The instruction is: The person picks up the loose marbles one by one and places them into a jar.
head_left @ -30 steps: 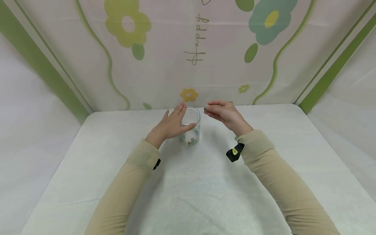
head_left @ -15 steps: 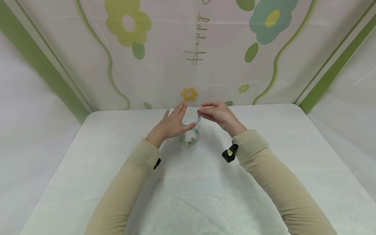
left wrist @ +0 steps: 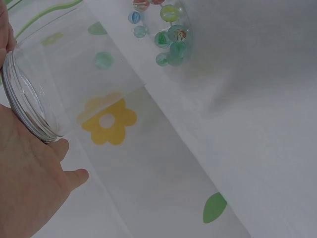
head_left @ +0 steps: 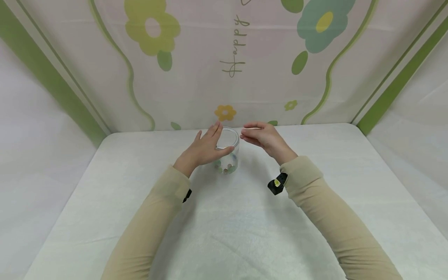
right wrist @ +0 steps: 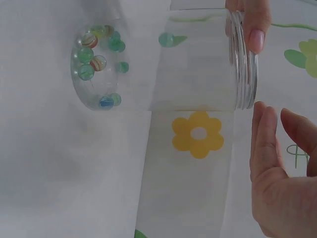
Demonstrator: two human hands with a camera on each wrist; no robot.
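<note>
A clear glass jar (head_left: 236, 153) stands upright near the table's back edge, with several green, blue and red-swirled marbles (right wrist: 85, 55) at its bottom. My left hand (head_left: 204, 148) holds the jar at its rim, thumb on the near side and fingers on the far side. Inside the jar, well above the bottom, a green marble (right wrist: 167, 39) is in mid-air; it also shows in the left wrist view as a green marble (left wrist: 104, 60). Just right of the rim is my right hand (head_left: 266, 140), its thumb and fingertips parted and nothing between them.
A white cloth covers the table (head_left: 224, 225). Right behind the jar rises a flower-printed backdrop (head_left: 196, 89), and white side walls (head_left: 31, 163) flank the table.
My right hand brought a marble from the right to the jar's rim and let it go. Now the hand has drawn back slightly to the right. My left hand has stayed in place.
</note>
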